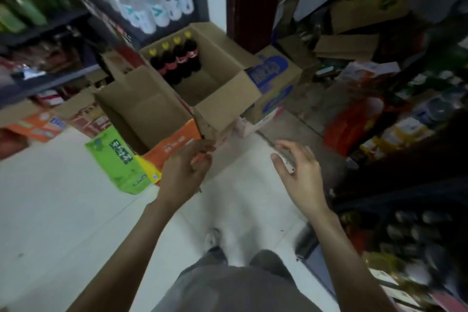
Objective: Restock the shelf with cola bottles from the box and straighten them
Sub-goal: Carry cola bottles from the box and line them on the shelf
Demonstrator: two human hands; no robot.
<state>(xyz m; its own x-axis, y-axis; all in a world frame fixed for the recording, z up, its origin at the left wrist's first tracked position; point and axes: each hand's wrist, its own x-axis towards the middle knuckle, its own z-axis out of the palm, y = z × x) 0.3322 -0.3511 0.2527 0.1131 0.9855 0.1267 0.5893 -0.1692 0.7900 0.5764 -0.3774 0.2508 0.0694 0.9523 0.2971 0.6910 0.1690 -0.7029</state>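
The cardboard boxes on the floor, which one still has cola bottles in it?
The open brown box farther from the hands: four yellow-capped cola bottles stand along its left wall. The orange-sided box beside it shows only bare cardboard inside.
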